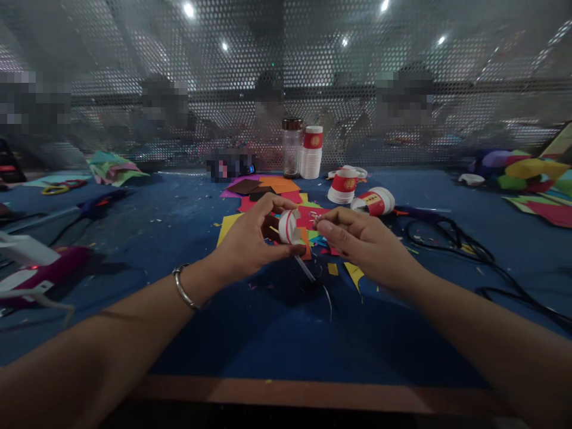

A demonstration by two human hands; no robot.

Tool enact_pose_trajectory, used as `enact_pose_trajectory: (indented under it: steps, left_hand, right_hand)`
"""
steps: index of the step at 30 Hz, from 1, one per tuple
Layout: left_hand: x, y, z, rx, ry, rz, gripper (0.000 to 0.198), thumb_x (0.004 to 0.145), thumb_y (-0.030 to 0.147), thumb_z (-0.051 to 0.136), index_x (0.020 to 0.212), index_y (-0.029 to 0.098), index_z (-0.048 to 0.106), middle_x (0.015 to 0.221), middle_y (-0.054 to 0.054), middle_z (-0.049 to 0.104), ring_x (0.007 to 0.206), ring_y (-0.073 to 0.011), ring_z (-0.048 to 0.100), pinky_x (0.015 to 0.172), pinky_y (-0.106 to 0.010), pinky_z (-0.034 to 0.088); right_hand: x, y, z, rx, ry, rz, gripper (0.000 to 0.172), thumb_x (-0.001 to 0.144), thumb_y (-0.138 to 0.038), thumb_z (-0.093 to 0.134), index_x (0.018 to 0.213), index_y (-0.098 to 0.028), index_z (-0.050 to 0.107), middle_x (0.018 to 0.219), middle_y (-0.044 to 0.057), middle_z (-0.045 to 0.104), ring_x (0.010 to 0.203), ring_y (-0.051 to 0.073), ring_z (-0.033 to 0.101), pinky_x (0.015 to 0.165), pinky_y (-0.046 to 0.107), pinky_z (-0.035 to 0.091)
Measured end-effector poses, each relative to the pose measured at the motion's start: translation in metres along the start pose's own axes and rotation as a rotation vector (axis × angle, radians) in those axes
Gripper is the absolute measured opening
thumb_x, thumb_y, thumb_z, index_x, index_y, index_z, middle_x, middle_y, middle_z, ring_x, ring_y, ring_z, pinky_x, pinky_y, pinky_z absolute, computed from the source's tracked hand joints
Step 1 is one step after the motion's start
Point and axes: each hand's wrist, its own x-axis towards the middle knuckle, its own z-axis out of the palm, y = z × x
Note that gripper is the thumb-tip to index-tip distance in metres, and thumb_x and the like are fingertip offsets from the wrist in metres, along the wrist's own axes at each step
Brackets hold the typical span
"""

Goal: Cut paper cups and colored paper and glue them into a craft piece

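- The left hand (pixel 243 241) holds a small white cup (pixel 289 226) with a red stripe, its thumb below and its other fingers curled above and behind.
- This cup is tilted on its side in the air above the middle of the tabletop (pixel 286 351), with its stripe running around it.
- The right hand (pixel 369 241) is just beside the cup, apart from it, thumb and index finger brought narrowly together; a tiny pale bit seems to show at the tips, but I cannot tell whether they grip it.
- A silver bracelet (pixel 182 288) circles the left wrist.
- Below the hands lie coloured paper scraps, among them a yellow sheet (pixel 229 228) to the left and an orange sheet (pixel 274 186) farther back.
- A clear stick (pixel 305 268) shows just below the left hand.
- Toward the back, a glass bottle (pixel 292 149) stands beside a tall stack of paper cups (pixel 311 156).
- Nearer, a short upside-down cup stack (pixel 344 186) stands near a red-and-white cup (pixel 378 202) lying on its side.
- A black cable (pixel 467 244) loops over the right side; yellow-handled scissors (pixel 58 188) lie at the far left.
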Motion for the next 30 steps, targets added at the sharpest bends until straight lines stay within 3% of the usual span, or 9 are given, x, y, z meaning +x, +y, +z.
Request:
enact_pose_trajectory:
  steps: [4,14,24,30]
  left_hand:
    - [-0.0008,0.0002,-0.0011,0.112,-0.026,0.028,0.053,0.067,0.031,0.086,0.11,0.02,0.056,0.103,-0.003,0.065,0.076,-0.0127,0.064,0.069,-0.026,0.055]
    - [-0.001,-0.0038,-0.0031,0.294,-0.023,0.106,0.051,0.072,0.036,0.083,0.115,0.02,0.062,0.112,-0.006,0.063,0.074,-0.0113,0.063,0.063,-0.024,0.053]
    - [-0.0015,-0.0008,-0.0037,0.364,-0.031,0.165,0.046,0.073,0.03,0.083,0.114,0.021,0.064,0.108,-0.003,0.063,0.077,-0.0113,0.062,0.065,-0.025,0.055]
    - [-0.001,-0.0015,-0.0033,0.291,-0.051,0.137,0.046,0.073,0.029,0.082,0.115,0.022,0.064,0.11,-0.005,0.062,0.079,-0.0123,0.062,0.069,-0.027,0.055]
  right_hand:
    - [-0.0011,0.0019,0.0016,-0.097,-0.108,0.031,0.034,0.089,-0.052,0.062,0.092,-0.018,0.064,0.077,0.002,0.062,0.063,0.012,0.05,0.053,0.025,0.035]
    - [-0.0024,-0.0014,0.002,-0.189,-0.142,-0.006,0.029,0.091,-0.045,0.059,0.081,-0.019,0.063,0.066,-0.002,0.055,0.057,0.01,0.044,0.052,0.025,0.03]
    - [-0.0012,-0.0042,0.0005,-0.279,-0.157,-0.032,0.032,0.093,-0.046,0.054,0.078,-0.019,0.063,0.067,-0.002,0.055,0.056,0.01,0.043,0.052,0.025,0.029]
    - [-0.0005,-0.0027,-0.0009,-0.286,-0.161,0.0,0.03,0.092,-0.044,0.055,0.077,-0.019,0.062,0.064,-0.003,0.051,0.055,0.01,0.043,0.052,0.025,0.029]
